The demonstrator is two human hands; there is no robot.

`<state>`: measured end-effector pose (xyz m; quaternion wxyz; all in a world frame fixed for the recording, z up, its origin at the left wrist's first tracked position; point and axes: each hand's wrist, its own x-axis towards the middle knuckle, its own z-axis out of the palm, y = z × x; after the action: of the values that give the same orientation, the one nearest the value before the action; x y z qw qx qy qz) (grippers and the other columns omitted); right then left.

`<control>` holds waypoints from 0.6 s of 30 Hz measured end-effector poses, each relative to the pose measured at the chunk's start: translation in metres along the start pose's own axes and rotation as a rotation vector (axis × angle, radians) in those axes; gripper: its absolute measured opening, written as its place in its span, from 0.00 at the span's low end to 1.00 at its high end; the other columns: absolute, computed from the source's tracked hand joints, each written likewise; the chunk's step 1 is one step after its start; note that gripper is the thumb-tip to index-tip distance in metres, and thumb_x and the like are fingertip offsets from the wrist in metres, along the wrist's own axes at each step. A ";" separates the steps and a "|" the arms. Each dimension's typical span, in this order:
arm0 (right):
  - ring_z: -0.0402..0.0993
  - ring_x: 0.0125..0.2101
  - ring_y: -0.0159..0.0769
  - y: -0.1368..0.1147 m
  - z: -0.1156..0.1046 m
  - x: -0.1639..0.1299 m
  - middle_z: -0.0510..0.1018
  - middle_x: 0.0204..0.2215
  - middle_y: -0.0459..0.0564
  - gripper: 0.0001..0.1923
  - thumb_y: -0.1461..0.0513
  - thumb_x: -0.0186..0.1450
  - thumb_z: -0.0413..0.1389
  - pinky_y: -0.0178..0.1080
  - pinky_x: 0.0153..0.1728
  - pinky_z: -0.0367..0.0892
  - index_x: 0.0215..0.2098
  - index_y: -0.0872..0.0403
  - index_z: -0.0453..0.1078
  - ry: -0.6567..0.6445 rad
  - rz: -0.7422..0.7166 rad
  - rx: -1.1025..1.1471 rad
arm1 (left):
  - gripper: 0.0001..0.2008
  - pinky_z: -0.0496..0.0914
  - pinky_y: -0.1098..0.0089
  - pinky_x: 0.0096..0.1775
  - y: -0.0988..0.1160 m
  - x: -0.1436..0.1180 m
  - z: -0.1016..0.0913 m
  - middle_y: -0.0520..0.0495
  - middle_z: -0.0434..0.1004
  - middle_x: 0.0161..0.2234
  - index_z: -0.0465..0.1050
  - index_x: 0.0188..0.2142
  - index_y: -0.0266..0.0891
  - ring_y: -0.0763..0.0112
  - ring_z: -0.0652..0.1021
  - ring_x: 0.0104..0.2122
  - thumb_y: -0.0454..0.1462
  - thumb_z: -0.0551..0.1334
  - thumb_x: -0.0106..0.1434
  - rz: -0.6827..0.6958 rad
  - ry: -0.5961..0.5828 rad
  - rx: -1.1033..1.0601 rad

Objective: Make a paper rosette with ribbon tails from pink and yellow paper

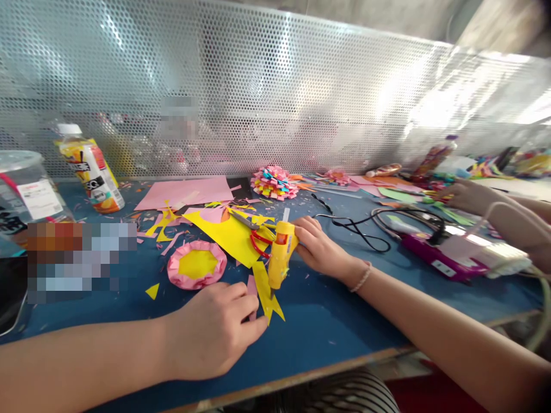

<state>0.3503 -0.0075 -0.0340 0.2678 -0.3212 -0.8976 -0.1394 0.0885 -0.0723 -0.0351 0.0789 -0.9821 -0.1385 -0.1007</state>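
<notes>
My right hand (316, 246) is wrapped round a yellow hot glue gun (280, 258), its nozzle pointing down at a forked yellow paper strip (262, 281). A clear glue stick rises from the gun's back end. My left hand (224, 327) is closed, with bent fingers on a pink paper strip (252, 287) beside the yellow one; one fingertip reaches the yellow strip's edge. Just beyond the left hand lies a pink pleated paper rosette (197, 265) with a yellow centre. Scissors with red handles (259, 244) rest on a yellow paper sheet (230, 235) behind the gun.
Pink paper (185, 192) and a multicoloured paper flower (274, 182) lie near the perforated metal screen (258, 86). A drink bottle (92, 172) and a clear cup (30, 195) stand left. At right are a purple power strip (443, 258), cables and another person's hand (469, 195).
</notes>
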 end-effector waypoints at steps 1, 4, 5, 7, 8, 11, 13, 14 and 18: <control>0.59 0.36 0.40 0.000 0.001 0.000 0.66 0.36 0.55 0.09 0.65 0.65 0.42 0.43 0.36 0.59 0.43 0.54 0.59 0.003 0.010 -0.008 | 0.13 0.62 0.69 0.29 0.000 0.000 0.000 0.44 0.68 0.32 0.66 0.44 0.39 0.68 0.66 0.30 0.33 0.50 0.61 0.001 -0.001 0.001; 0.59 0.36 0.40 0.001 0.004 -0.001 0.66 0.37 0.55 0.09 0.64 0.65 0.42 0.44 0.37 0.59 0.43 0.53 0.58 0.010 0.041 -0.035 | 0.13 0.61 0.68 0.28 0.000 0.000 -0.001 0.44 0.68 0.31 0.66 0.44 0.40 0.68 0.65 0.30 0.34 0.50 0.61 0.003 -0.001 0.005; 0.59 0.37 0.40 0.001 0.004 -0.001 0.66 0.37 0.55 0.09 0.64 0.65 0.42 0.44 0.37 0.59 0.43 0.53 0.58 0.014 0.050 -0.042 | 0.13 0.61 0.68 0.28 0.000 0.000 -0.001 0.45 0.68 0.31 0.66 0.44 0.40 0.68 0.65 0.30 0.34 0.50 0.61 0.003 0.000 0.007; 0.59 0.37 0.40 0.002 0.005 -0.001 0.66 0.37 0.55 0.08 0.64 0.64 0.42 0.45 0.38 0.59 0.42 0.53 0.58 0.018 0.065 -0.053 | 0.13 0.61 0.68 0.28 0.000 0.000 -0.001 0.45 0.68 0.31 0.66 0.44 0.40 0.68 0.65 0.30 0.34 0.50 0.61 0.003 0.000 0.011; 0.59 0.37 0.40 0.001 0.006 -0.001 0.66 0.37 0.55 0.08 0.64 0.64 0.43 0.44 0.37 0.60 0.42 0.53 0.58 0.016 0.073 -0.053 | 0.13 0.60 0.68 0.27 0.000 0.000 -0.001 0.45 0.68 0.31 0.66 0.44 0.40 0.68 0.65 0.30 0.34 0.50 0.61 0.004 0.000 0.012; 0.59 0.36 0.40 0.000 0.005 0.000 0.66 0.36 0.55 0.08 0.63 0.65 0.42 0.44 0.37 0.60 0.41 0.53 0.59 0.005 0.072 -0.037 | 0.12 0.61 0.68 0.28 0.000 0.000 -0.001 0.44 0.68 0.31 0.66 0.43 0.40 0.68 0.66 0.30 0.34 0.51 0.60 0.006 -0.001 0.013; 0.60 0.35 0.40 -0.002 0.003 0.001 0.66 0.36 0.55 0.08 0.64 0.65 0.42 0.44 0.36 0.60 0.42 0.53 0.59 -0.004 0.053 -0.023 | 0.12 0.61 0.69 0.28 0.000 0.000 -0.001 0.45 0.67 0.31 0.66 0.43 0.40 0.68 0.66 0.30 0.34 0.51 0.60 0.005 0.001 0.013; 0.60 0.35 0.40 -0.002 0.003 0.001 0.67 0.36 0.55 0.08 0.64 0.65 0.42 0.43 0.36 0.59 0.42 0.53 0.59 -0.006 0.041 -0.019 | 0.12 0.61 0.69 0.28 0.000 0.000 -0.001 0.45 0.67 0.31 0.66 0.43 0.40 0.68 0.66 0.30 0.34 0.51 0.60 0.004 0.003 0.013; 0.60 0.36 0.40 -0.001 0.003 0.000 0.67 0.36 0.55 0.09 0.65 0.64 0.43 0.43 0.36 0.59 0.42 0.53 0.59 0.005 0.041 -0.029 | 0.12 0.61 0.68 0.28 0.000 0.000 0.000 0.45 0.68 0.31 0.66 0.43 0.40 0.68 0.66 0.30 0.34 0.51 0.60 0.002 0.007 0.010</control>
<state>0.3489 -0.0070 -0.0367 0.2682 -0.3428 -0.8881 -0.1476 0.0881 -0.0725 -0.0347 0.0843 -0.9815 -0.1376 -0.1032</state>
